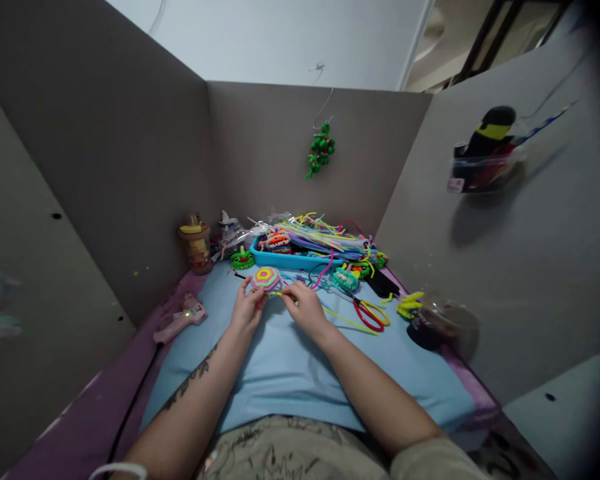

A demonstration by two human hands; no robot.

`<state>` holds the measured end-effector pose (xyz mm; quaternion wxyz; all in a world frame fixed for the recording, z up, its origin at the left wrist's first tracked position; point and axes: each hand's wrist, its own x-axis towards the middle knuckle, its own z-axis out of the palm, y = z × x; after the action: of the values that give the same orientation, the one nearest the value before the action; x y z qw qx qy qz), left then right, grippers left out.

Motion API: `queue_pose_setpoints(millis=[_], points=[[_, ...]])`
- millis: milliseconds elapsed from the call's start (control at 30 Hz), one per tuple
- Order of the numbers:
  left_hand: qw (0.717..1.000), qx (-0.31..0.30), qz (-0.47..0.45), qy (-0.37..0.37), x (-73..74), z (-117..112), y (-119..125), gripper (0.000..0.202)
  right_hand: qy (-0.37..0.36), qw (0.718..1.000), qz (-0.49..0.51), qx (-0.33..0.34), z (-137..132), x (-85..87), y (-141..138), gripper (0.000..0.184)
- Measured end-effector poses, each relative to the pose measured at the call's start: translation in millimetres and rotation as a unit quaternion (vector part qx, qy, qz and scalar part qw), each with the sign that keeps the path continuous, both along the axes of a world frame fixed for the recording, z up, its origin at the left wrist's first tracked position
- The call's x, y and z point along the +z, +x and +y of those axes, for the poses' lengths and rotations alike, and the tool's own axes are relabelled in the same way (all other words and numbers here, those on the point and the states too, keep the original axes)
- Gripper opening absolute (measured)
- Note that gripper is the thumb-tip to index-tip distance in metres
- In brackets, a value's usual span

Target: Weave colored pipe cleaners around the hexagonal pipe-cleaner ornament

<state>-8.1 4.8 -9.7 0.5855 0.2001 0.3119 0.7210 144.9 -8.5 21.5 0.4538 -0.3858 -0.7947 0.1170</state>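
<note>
In the middle of the blue cloth, my left hand (250, 301) is closed on a round, multi-coloured piece (266, 278) that looks made of pipe cleaners, with pink, orange and yellow rings. My right hand (304, 305) is closed in a pinch beside it, on a yellow pipe cleaner (347, 319) at the piece's lower right edge. The long end of that yellow strand trails out to the right over the cloth. To the right of my right hand lie scissors (371, 315) with red and yellow handles.
A blue tray (300, 261) heaped with pipe cleaners (320, 237) stands at the back. A pink glue gun (183, 320) lies left, its cord running forward. Lidded cup (197, 245) stands back left; clear jar (447, 327) right. Grey panels (290, 140) enclose the table; a cup of tools (485, 167) hangs right.
</note>
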Motion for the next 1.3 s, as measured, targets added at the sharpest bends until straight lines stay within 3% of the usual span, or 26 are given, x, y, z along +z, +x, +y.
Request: queue_pose_setpoints(millis=[133,267,633,867,1300], points=[[0.999,-0.016,-0.013,0.046,5.4,-7,0,0.062,0.023,0.998,0.062,-0.013,5,-19.7,-3,0.012],[0.995,-0.053,0.020,0.083,8.9,-13,3,0.068,0.028,0.996,0.079,-0.010,9,-26.6,-5,0.012],[0.978,-0.095,0.157,0.102,8.7,-18,5,0.059,0.018,0.996,0.088,0.018,7,-22.2,-3,0.013],[0.992,-0.046,0.101,0.055,8.2,-14,6,0.061,0.008,0.993,0.118,0.011,10,-23.4,-3,0.018],[0.990,-0.072,0.103,0.062,4.7,-14,9,0.062,0.009,0.992,0.128,-0.005,4,-22.1,-12,0.013]])
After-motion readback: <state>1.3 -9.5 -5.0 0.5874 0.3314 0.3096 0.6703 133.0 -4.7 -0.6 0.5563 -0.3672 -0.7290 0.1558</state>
